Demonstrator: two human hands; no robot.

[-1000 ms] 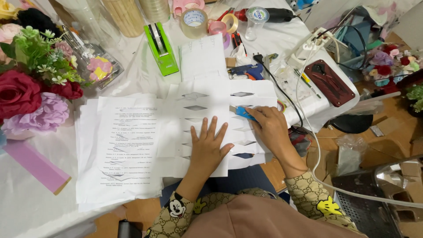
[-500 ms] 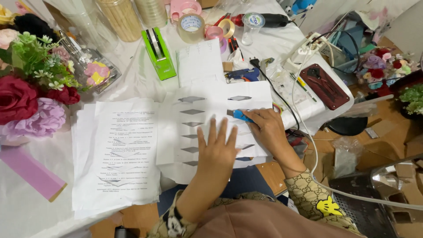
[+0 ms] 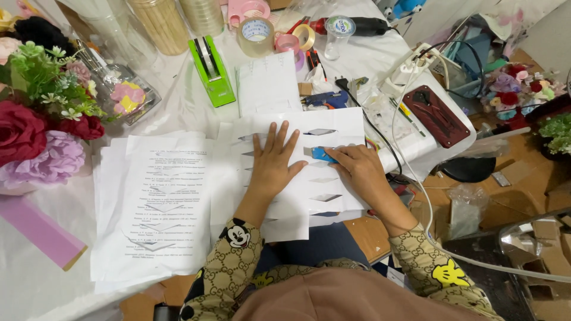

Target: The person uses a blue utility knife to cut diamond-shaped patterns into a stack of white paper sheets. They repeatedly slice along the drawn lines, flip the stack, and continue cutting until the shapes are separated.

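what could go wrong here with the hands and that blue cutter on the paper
1. The left hand lies flat on the paper close beside the blue cutter held by the right hand; a slip could nick its fingers.
2. The sheet already has several slits, so it may tear or shift if pulled.
3. Cables run right beside the right hand and could snag it.

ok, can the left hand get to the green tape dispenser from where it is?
Probably yes. The left hand lies flat on the white cut sheet, holding nothing, and the green tape dispenser stands beyond it with only flat paper between.
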